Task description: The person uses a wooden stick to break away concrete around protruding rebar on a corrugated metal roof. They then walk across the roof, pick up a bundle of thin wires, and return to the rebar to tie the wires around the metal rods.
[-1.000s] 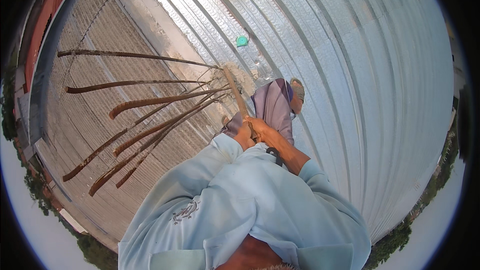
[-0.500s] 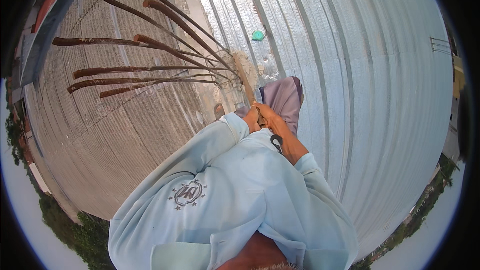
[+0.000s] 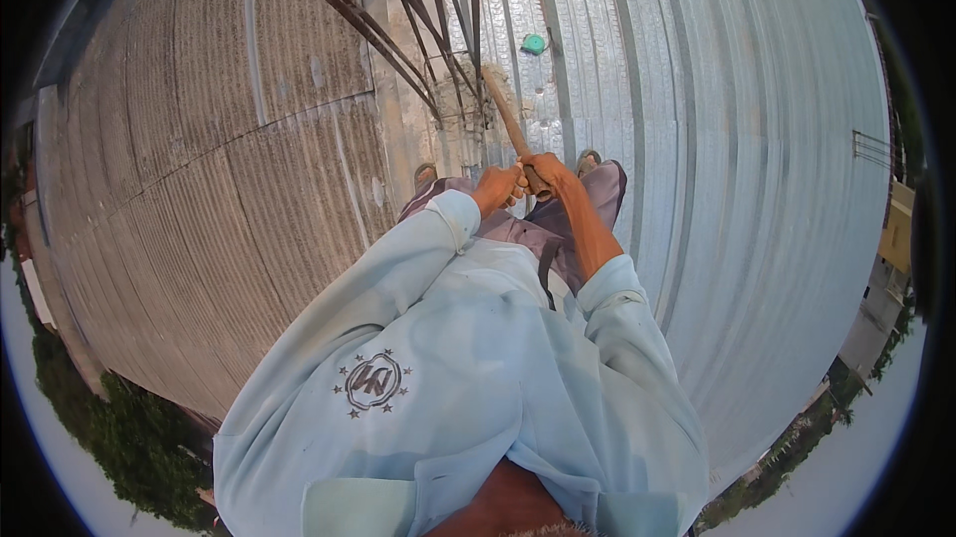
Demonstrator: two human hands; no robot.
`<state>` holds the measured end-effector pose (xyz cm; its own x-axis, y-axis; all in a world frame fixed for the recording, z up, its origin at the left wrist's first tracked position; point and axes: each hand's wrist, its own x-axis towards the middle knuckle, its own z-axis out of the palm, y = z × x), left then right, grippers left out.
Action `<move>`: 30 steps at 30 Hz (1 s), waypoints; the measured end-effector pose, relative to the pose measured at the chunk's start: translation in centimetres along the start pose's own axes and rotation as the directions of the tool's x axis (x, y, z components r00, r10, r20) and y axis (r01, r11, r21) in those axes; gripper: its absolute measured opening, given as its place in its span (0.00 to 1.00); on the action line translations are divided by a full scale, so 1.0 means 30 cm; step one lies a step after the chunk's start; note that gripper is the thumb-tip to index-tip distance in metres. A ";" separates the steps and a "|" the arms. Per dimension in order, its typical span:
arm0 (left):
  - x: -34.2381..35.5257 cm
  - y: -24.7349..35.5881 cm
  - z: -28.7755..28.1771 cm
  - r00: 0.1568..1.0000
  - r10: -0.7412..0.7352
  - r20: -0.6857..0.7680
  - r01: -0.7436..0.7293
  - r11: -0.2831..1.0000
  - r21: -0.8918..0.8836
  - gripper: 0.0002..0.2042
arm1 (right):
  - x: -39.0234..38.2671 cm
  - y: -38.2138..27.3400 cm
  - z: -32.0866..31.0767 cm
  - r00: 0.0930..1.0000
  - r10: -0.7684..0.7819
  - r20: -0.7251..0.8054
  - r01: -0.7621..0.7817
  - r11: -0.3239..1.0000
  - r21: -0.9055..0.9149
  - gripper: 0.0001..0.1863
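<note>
A long brown pole [image 3: 506,115] slants from the concrete at the foot of the rebars toward my lap. Whether it is a rusty pipe or a wooden handle I cannot tell. My right hand [image 3: 547,172] is closed round it close to its near end, which pokes out below the fingers. Against it from the left is my left hand [image 3: 499,188], its fingers curled at the pole's side and partly hidden. Several rusty rebars [image 3: 393,34] rise from rough concrete [image 3: 456,134] just beyond my hands.
Ribbed shiny metal sheeting [image 3: 737,189] spreads on the right. Duller corrugated roofing [image 3: 209,209] covers the left. A small green round object [image 3: 534,43] lies on the metal ahead. My feet stand apart on either side of the concrete strip.
The view has swung, so the rebars now point up the picture instead of left. My hands and the pole's near end have moved away from my belly, and my knees have spread.
</note>
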<state>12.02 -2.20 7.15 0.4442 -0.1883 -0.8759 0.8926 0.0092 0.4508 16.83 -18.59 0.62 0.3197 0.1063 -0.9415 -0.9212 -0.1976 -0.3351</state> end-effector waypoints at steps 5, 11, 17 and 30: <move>-0.044 -0.195 -0.402 0.961 0.223 -0.162 -0.224 0.975 0.011 0.15 | -0.101 0.081 0.069 0.992 -0.127 0.000 0.127 0.987 0.103 0.12; -0.246 -0.468 -0.907 0.753 -0.070 -0.655 -0.114 0.965 -0.234 0.16 | -0.053 0.162 0.037 0.992 -0.126 -0.013 0.124 0.987 -0.103 0.11; -0.391 -0.689 -1.073 0.679 -0.201 -0.706 0.081 0.976 -0.200 0.16 | -0.018 0.268 0.048 0.989 -0.145 0.039 0.144 0.989 0.040 0.08; -0.168 -0.341 -0.516 0.964 0.062 -0.258 -0.064 0.998 0.001 0.14 | -0.210 0.293 0.046 0.981 -0.190 -0.045 0.195 0.928 0.317 0.07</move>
<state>1.85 13.85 4.30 0.5037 0.0721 -0.8608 0.8622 0.0199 0.5062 6.41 -19.64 3.67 0.4988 0.0976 -0.8612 -0.8631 0.1466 -0.4833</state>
